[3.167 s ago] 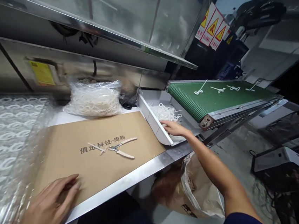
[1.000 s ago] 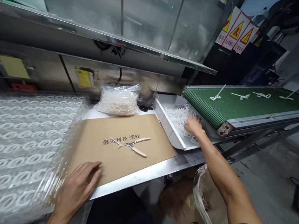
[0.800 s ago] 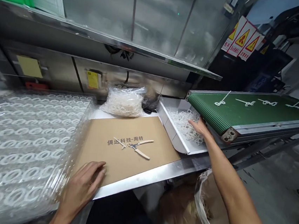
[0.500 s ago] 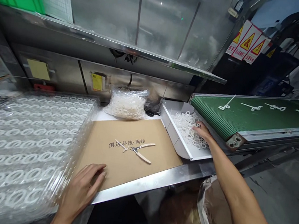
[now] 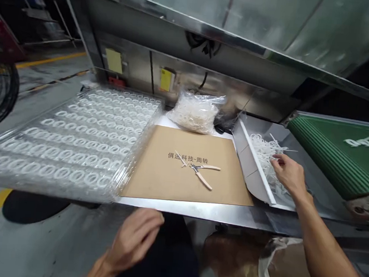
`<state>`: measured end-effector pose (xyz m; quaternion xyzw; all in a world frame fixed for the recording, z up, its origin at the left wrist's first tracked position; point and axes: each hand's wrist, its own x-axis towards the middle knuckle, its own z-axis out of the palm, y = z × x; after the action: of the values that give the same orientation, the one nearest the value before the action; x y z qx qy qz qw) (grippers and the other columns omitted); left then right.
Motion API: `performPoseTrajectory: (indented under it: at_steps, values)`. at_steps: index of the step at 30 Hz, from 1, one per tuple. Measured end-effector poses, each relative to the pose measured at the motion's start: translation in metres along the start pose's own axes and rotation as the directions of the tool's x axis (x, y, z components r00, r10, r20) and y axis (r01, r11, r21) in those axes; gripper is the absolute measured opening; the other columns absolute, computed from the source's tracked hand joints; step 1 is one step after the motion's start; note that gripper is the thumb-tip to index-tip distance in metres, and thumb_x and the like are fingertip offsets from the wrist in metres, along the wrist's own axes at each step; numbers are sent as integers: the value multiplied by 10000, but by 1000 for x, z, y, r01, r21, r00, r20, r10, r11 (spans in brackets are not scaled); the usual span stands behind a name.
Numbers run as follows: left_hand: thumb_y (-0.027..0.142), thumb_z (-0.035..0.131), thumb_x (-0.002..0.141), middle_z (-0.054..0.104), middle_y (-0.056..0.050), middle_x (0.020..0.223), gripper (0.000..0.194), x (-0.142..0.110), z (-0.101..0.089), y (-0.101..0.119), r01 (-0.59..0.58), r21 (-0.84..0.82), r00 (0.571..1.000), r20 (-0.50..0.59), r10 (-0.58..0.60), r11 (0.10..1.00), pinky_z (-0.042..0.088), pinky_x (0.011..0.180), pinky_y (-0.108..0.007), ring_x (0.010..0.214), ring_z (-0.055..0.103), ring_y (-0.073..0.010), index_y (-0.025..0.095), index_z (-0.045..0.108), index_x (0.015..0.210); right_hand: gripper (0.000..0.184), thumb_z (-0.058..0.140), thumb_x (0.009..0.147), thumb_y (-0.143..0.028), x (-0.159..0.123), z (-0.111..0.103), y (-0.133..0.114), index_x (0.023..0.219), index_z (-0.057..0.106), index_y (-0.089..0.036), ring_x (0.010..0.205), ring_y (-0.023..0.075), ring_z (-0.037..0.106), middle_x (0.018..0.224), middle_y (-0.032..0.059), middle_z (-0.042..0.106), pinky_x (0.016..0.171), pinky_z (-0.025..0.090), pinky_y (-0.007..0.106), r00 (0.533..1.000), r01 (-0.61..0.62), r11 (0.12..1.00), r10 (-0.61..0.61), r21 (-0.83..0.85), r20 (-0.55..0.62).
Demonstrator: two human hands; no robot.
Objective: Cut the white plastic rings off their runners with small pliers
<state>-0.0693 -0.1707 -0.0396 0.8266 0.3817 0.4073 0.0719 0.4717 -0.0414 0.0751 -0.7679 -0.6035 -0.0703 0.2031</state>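
My right hand [image 5: 288,171] reaches into a white bin [image 5: 256,160] heaped with small white plastic rings and thin sticks [image 5: 263,147]. Its thumb and fingertips come together at the pile; whether a piece is between them I cannot make out. My left hand [image 5: 139,236] hangs in front of the table edge, fingers curled together and slightly blurred, with nothing visible in it. Between the hands, on a brown cardboard sheet [image 5: 180,184], lie nippers [image 5: 202,173] with pale handles, jaws toward the left. A thin white plastic stick piece [image 5: 181,159] lies beside the jaws.
At left lies a plastic-covered tray [image 5: 83,139] with rows of white rings. A clear bag of rings [image 5: 195,111] stands behind the cardboard. A green conveyor belt [image 5: 330,146] carries a white moulded piece [image 5: 358,142] at right. Below hangs an open sack [image 5: 289,270].
The view has swung left and down. My left hand has come off the cardboard to below the table edge. My right hand stays in the bin; white sticks now show on the pile.
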Motion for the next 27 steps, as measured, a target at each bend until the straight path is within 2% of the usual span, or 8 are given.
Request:
performPoseTrajectory:
  at_steps: [4,9,12,15,18,22,24,27]
  values:
    - [111,609,959,757,-91,1285,421,-79,10,23,35,-86,967,253,-12,996,579,1072,-367,1183,720,-244,247,658,1353,355,617,942,-415,-3,-10,-17,1178,751,-186,924,331,736,952,127,782,894,554,469,992,49,998,-52,-32,-112]
    - [315,626,978,361,-71,1721,737,-128,41,-7,229,105,798,549,-248,968,406,1221,-664,1579,372,-376,362,335,1653,442,547,994,-509,-11,-36,-48,1335,673,-259,991,376,749,1080,135,780,939,554,510,948,77,997,-73,-1,-311]
    - [348,609,988,224,-39,1772,746,-121,60,-25,298,110,742,598,-302,948,256,1261,-731,1634,223,-393,404,288,1659,360,527,1022,-454,-12,-40,-61,1294,690,-283,978,329,770,1133,106,790,943,583,466,933,132,989,-103,61,-344]
    - [390,584,1008,286,-49,1755,674,-102,75,-34,355,91,710,622,-331,931,166,1290,-726,1627,236,-400,397,352,1640,350,579,990,-391,-14,-39,-70,1252,716,-205,970,317,777,1150,141,786,926,610,470,903,157,981,-94,117,-420]
    - [428,560,1023,426,-76,1686,578,-78,88,-39,391,82,689,633,-351,917,219,1292,-679,1573,356,-384,361,469,1591,383,624,969,-388,-23,-40,-86,1275,728,-184,1011,340,770,1176,155,772,942,622,506,846,188,965,-64,183,-530]
    - [444,572,1013,555,-94,1586,500,-50,101,-43,406,76,684,635,-359,910,370,1244,-558,1472,495,-352,288,602,1487,360,681,950,-399,-47,-42,-128,1290,749,-304,1042,376,766,1201,108,771,925,630,565,790,289,896,-25,336,-612]
    - [441,574,1006,575,-107,1565,488,-39,104,-42,424,84,684,623,-380,902,402,1221,-537,1454,515,-357,261,625,1456,311,725,927,-394,-62,-38,-155,1234,768,-372,1031,384,762,1190,94,777,919,623,599,816,339,797,16,500,-578]
    - [367,601,975,637,-177,1472,456,-29,101,-18,444,85,684,611,-399,892,453,1158,-571,1383,575,-401,185,670,1387,238,827,855,-331,-88,-22,-194,1090,790,-323,1018,344,759,1147,78,777,1046,566,632,950,277,437,11,856,-313]
